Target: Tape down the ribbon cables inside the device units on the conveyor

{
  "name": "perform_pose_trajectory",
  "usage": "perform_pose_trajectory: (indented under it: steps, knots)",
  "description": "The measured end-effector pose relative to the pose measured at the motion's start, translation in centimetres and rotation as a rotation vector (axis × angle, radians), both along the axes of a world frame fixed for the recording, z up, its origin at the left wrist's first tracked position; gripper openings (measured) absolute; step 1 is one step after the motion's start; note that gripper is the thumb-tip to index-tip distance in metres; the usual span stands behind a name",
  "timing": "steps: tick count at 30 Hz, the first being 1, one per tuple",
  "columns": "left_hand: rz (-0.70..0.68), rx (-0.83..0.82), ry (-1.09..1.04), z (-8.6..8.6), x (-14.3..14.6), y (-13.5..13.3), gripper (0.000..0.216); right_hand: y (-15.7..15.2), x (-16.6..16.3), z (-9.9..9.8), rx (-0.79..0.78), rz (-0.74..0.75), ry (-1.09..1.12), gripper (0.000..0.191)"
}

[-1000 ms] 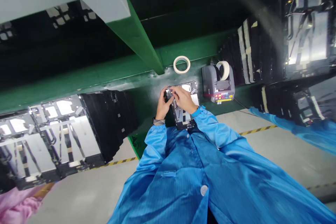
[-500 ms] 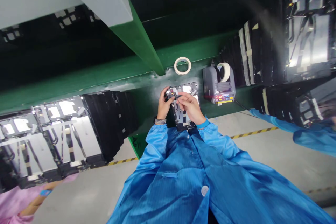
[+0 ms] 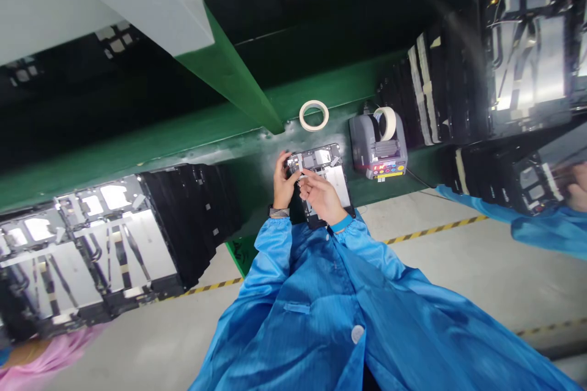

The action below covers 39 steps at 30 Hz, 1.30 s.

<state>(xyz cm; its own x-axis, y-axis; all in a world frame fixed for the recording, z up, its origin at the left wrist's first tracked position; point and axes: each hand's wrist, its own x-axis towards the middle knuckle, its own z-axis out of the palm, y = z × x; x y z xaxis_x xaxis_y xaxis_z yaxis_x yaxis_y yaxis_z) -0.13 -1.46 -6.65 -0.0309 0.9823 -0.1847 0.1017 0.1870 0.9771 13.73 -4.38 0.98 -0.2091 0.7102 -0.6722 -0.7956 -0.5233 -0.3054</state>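
Stacks of black-edged panels flank a green bench (image 3: 250, 186): one row (image 3: 188, 220) to the left, an upright stack (image 3: 444, 88) and a lower stack (image 3: 493, 177) to the right. A gray tape dispenser (image 3: 362, 140) bearing a white roll (image 3: 389, 123) stands just right of the workspace, a loose tape ring (image 3: 302, 117) lies beyond it, and a green post (image 3: 243, 76) slants down near the ring. A pink sleeve (image 3: 59, 351) and another person's blue sleeve (image 3: 550, 235) edge into the scene.

At center, an opened electronic panel (image 3: 338, 183) lies at the bench's near edge, before the worker's blue coat (image 3: 316, 305). The left hand (image 3: 283, 188) clasps its upper left side, thumb over the face. The right hand (image 3: 323, 200) reaches across, partly covering the panel, fingers bent, index finger pointing toward the left thumb; whether it pinches anything is too small to tell.
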Motion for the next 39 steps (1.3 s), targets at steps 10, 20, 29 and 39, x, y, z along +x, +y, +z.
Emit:
perform_pose_trajectory:
  steps: [10, 20, 29, 39]
  knots:
    - [-0.050, 0.066, 0.217, 0.7, -0.3, 0.0, 0.033, 0.5, -0.1, 0.6, -0.070, -0.054, 0.072, 0.019]
    - [-0.109, 0.155, 0.357, 1.4, -0.3, 0.2, 0.038, 1.2, 0.2, 0.6, -0.137, -0.057, 0.124, 0.028]
    - [-0.121, 0.194, 0.433, 1.5, -0.5, 0.1, 0.032, -1.9, 1.4, 1.2, -0.125, 0.100, -0.105, 0.025]
    - [-0.157, 0.149, 0.439, 2.2, -1.1, 0.3, 0.029, 1.9, 4.0, -0.5, 0.696, 0.737, -1.264, 0.044]
